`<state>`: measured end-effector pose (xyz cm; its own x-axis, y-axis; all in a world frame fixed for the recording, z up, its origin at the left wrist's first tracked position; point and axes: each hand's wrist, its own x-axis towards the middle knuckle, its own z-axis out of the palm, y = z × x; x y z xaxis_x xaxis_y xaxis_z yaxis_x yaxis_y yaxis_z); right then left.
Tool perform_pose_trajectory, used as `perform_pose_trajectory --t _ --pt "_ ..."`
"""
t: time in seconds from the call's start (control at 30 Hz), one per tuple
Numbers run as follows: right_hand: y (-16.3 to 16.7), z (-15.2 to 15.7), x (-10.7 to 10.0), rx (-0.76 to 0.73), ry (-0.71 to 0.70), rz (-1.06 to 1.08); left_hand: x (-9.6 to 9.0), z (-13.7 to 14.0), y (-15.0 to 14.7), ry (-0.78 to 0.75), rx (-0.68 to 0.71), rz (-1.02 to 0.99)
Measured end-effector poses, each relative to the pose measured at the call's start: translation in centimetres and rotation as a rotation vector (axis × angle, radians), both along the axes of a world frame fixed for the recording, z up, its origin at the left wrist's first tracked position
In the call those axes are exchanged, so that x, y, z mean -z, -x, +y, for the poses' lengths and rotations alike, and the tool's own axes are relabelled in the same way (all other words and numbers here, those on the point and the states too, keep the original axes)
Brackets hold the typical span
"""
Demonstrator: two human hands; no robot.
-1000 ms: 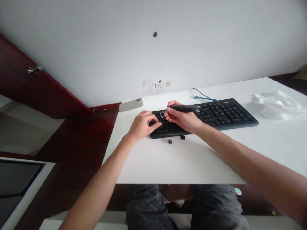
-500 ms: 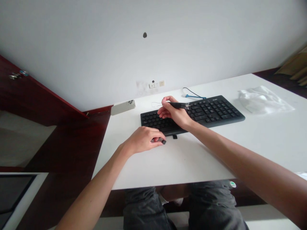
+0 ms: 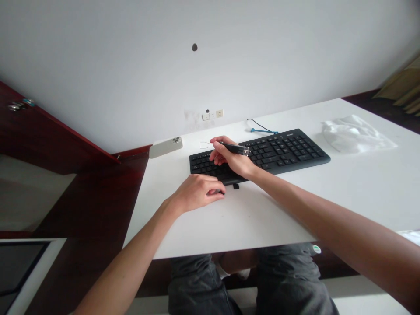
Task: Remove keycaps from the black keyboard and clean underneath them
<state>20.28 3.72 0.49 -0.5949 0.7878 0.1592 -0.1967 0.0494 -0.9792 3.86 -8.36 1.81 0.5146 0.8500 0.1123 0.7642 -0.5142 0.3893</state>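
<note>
My right hand (image 3: pixel 231 157) hovers over the left half of a black keyboard (image 3: pixel 288 153), closed around the dark handle of a keycap puller (image 3: pixel 234 148). The puller's thin wire ends (image 3: pixel 205 145) point left, past my fingertips. Just in front of the keyboard's near edge, my left hand (image 3: pixel 201 192) rests on the white table with thumb and fingers pinched. A dark keycap (image 3: pixel 222 192) shows between those fingertips, mostly hidden by them. A second black keycap (image 3: pixel 236 186) lies on the table by the keyboard edge, right of my left hand.
A phone (image 3: pixel 166 147) lies at the table's back left. Behind the keyboard is a cable with a blue tie (image 3: pixel 262 131). A crumpled clear plastic bag (image 3: pixel 354 134) sits at the right. Wall sockets (image 3: pixel 212 115) are beyond the far edge.
My left fingers have turned slightly, so the keycap in them is more covered. My right hand keeps hold of the puller over the keyboard, its handle tilted a little more. The view has shifted slightly.
</note>
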Motion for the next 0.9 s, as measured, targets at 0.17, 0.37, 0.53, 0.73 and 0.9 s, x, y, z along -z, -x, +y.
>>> perform_pose_trajectory --t 0.17,0.37,0.53,0.73,0.9 --pt "0.1 0.1 0.1 0.004 -0.006 0.003 0.4 0.0 0.2 -0.012 0.045 0.001" --pt "0.0 0.1 0.3 0.010 -0.051 0.036 0.8 -0.1 -1.6 -0.278 -0.012 0.043" --pt "0.0 0.3 0.4 0.020 -0.064 0.025 1.9 -0.1 -3.7 -0.409 0.018 0.203" --pt "-0.1 0.6 0.4 0.029 -0.072 0.033 2.0 -0.2 -2.9 -0.336 0.065 0.138" --pt "0.1 0.7 0.6 0.026 -0.061 0.025 1.5 -0.1 -2.1 -0.254 0.048 0.078"
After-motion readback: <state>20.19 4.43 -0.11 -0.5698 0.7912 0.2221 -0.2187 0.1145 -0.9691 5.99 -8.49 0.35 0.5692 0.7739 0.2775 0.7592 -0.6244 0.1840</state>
